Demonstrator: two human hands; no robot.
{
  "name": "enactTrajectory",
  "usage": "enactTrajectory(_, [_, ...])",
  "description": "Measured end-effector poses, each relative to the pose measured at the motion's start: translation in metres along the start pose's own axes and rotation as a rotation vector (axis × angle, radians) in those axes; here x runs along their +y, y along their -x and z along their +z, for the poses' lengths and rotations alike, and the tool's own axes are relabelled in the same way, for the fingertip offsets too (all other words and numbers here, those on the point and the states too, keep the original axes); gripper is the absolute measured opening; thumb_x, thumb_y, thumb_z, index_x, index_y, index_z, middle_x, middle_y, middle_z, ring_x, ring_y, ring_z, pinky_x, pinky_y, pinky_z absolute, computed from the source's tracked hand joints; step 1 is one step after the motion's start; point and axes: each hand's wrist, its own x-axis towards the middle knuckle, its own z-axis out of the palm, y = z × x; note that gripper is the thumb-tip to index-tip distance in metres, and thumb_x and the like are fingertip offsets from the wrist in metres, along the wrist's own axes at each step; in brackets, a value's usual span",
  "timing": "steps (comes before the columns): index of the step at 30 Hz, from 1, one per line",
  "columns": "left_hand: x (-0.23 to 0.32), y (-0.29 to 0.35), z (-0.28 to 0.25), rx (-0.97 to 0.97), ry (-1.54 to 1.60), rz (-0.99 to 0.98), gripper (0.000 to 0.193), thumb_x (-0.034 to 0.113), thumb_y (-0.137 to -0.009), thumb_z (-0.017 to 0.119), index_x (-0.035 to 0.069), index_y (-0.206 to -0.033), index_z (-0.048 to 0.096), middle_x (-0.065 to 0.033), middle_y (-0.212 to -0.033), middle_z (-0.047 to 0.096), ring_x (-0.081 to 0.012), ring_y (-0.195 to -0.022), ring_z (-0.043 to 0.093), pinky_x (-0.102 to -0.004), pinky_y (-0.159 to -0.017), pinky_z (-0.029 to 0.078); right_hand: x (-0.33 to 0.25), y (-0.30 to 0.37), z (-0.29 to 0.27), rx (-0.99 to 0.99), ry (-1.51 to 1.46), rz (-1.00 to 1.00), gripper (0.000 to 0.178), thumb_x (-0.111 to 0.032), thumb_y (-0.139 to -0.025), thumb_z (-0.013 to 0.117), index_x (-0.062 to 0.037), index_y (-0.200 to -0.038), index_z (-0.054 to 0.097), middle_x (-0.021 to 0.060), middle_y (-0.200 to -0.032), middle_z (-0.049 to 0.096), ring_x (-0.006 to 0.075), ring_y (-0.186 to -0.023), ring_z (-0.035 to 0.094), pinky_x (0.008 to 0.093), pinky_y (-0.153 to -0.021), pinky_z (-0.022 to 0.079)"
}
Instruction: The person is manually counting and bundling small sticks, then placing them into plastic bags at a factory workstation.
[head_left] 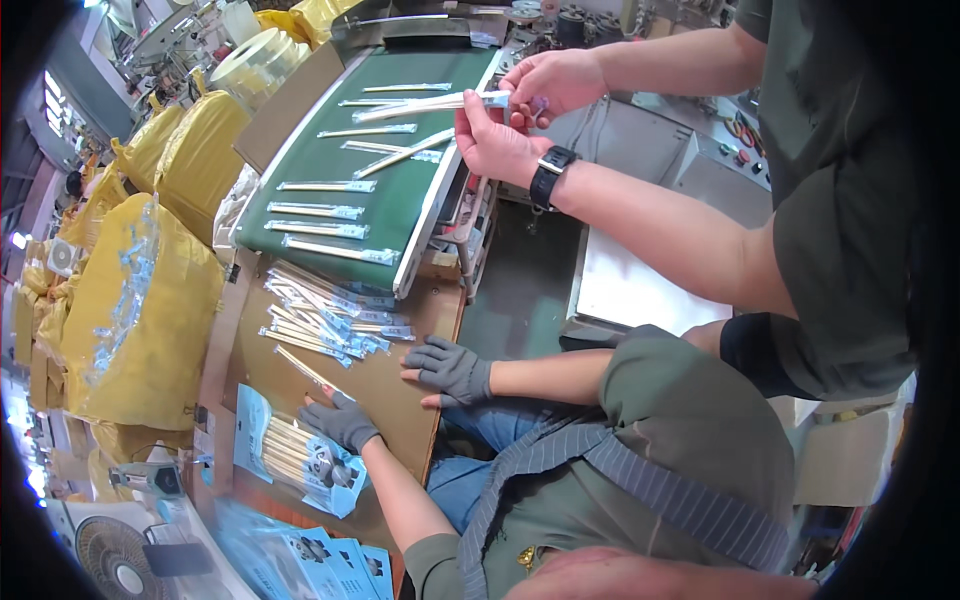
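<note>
My left hand, in a grey fingerless glove, lies with fingers apart by the top corner of a blue-and-clear bag filled with wrapped chopsticks. A single chopstick packet reaches to its fingertips; whether they grip it is unclear. My right hand, gloved alike, rests flat with spread fingers on the brown table near its edge. Beyond my hands lies a loose pile of wrapped chopsticks with blue-and-white ends. A standing co-worker's bare hands hold several chopstick packets over the belt.
A green conveyor belt carries several chopstick packets toward the table. Yellow sacks stand along the left. Flat blue bags and a fan are at the lower left. The co-worker stands at the right beside a control box.
</note>
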Motion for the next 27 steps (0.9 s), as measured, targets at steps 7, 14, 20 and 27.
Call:
enactTrajectory(7, [-0.001, -0.002, 0.001, -0.001, -0.005, 0.022, 0.054, 0.041, -0.09, 0.05, -0.007, -0.116, 0.052, -0.0294, -0.118, 0.05, -0.0423, -0.114, 0.043, -0.0473, -0.099, 0.033, 0.001, -0.004, -0.003, -0.003, 0.017, 0.007, 0.055, -0.045, -0.084, 0.053, -0.0055, -0.122, 0.05, 0.0149, -0.126, 0.049, 0.0309, -0.117, 0.046, 0.0466, -0.102, 0.029])
enactTrajectory(14, [-0.006, -0.001, 0.0, 0.017, -0.022, 0.051, 0.052, 0.04, -0.09, 0.051, -0.007, -0.114, 0.053, -0.0288, -0.118, 0.05, -0.0423, -0.113, 0.044, -0.0466, -0.098, 0.033, -0.002, -0.002, 0.002, -0.007, -0.023, 0.016, 0.055, -0.045, -0.084, 0.053, -0.0055, -0.122, 0.05, 0.0157, -0.126, 0.048, 0.0323, -0.118, 0.044, 0.047, -0.103, 0.029])
enactTrajectory(20, [-0.006, -0.002, 0.001, -0.155, 0.032, -0.044, 0.056, 0.042, -0.09, 0.049, -0.003, -0.122, 0.05, -0.0276, -0.13, 0.043, -0.0425, -0.124, 0.035, -0.0499, -0.105, 0.028, -0.004, -0.018, -0.033, 0.089, -0.234, -0.008, 0.038, -0.023, -0.08, 0.061, -0.0028, -0.112, 0.055, 0.0174, -0.114, 0.053, 0.0344, -0.108, 0.05, 0.0446, -0.093, 0.041])
enactTrajectory(27, [-0.007, -0.005, 0.017, 0.031, 0.063, 0.011, 0.053, 0.038, -0.087, 0.053, -0.006, -0.115, 0.052, -0.0289, -0.12, 0.048, -0.043, -0.118, 0.039, -0.0487, -0.102, 0.03, 0.028, -0.08, -0.112, 0.293, -0.047, -0.06, 0.029, -0.008, -0.071, 0.066, -0.0065, -0.099, 0.059, 0.0122, -0.094, 0.061, 0.0302, -0.085, 0.06, 0.0394, -0.074, 0.049])
